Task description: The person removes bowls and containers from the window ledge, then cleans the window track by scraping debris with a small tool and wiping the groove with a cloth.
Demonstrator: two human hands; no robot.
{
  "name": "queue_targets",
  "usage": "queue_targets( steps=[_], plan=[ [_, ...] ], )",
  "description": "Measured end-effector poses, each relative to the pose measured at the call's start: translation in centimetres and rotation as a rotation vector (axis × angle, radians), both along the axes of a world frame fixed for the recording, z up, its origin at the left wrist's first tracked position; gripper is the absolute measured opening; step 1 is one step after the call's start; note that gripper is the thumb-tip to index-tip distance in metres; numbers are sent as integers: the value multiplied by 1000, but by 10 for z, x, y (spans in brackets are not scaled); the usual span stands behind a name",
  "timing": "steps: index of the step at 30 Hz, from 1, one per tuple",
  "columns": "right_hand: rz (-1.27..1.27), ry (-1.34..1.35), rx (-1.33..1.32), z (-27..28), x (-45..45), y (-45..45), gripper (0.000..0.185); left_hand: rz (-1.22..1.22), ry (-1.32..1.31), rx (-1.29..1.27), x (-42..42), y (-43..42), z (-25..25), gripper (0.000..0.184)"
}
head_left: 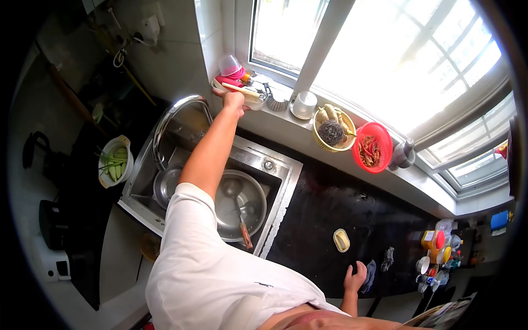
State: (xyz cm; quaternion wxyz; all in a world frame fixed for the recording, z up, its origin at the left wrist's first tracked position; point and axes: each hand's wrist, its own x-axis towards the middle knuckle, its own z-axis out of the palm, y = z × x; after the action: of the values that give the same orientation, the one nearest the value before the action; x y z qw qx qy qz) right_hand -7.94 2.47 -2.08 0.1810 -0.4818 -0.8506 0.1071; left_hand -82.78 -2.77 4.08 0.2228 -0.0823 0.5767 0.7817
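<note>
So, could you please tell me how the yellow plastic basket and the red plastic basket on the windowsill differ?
The yellow plastic basket holds a dark tangled ball and pale elongated pieces; the red plastic basket holds thin reddish pieces. The yellow one sits nearer the left hand, the red one farther. Both are open-topped.

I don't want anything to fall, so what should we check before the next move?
1. Left hand at the white container on the sill: ok.
2. Firm grip there: cannot tell, the fingers are partly hidden.
3. Right hand free: ok, nothing seen in it.
4. Counter beside that hand clear: not ok, a dark blue cloth lies there.
5. Ladle fully inside the big pan: not ok, its handle crosses the rim.
</note>
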Motion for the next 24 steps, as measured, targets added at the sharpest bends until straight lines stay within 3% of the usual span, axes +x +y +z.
queue_targets(
  steps=[10, 16, 18, 22, 24],
  plan=[
    [161, 96, -13, 7, -57, 27, 30, 61, -41, 10, 24, -15, 27, 103],
    [439, 380, 184, 130, -197, 74, 33, 58, -54, 201, 9, -23, -19, 104],
    [410, 460, 282, 162, -223, 105, 32, 39, -49, 287, 15, -28, -20, 104],
    [192, 661, 171, 191, -244, 186, 29, 15, 4, 308, 25, -37, -9, 90],
    [254, 690, 100, 206, -265, 202, 31, 0, -10, 273, 23, -42, -5, 81]
  ],
)
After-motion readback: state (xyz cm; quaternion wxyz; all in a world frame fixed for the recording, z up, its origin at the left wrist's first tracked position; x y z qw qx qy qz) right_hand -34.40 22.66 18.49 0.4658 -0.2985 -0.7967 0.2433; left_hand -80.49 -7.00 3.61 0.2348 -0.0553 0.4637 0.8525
